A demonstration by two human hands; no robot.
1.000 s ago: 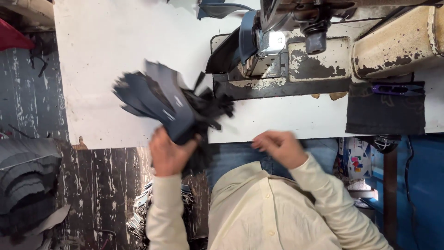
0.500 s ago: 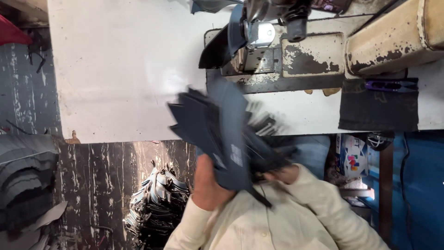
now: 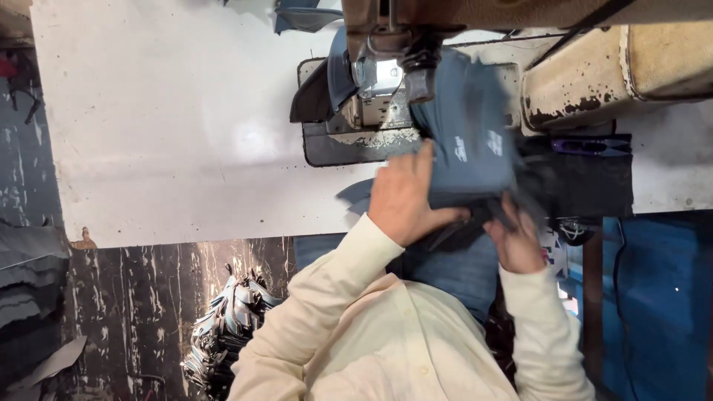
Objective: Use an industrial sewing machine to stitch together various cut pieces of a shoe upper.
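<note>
White worktable (image 3: 186, 134) bears a sewing machine (image 3: 445, 44); both hands (image 3: 405, 197) clamp grey fabric pieces (image 3: 471, 141).

A white worktop (image 3: 186, 141) carries a worn sewing machine (image 3: 475, 67) along its far edge, toward the right. A dark mat (image 3: 594, 186) lies at the near edge on the right, with a purple-handled tool (image 3: 590, 146) just beyond it.
</note>
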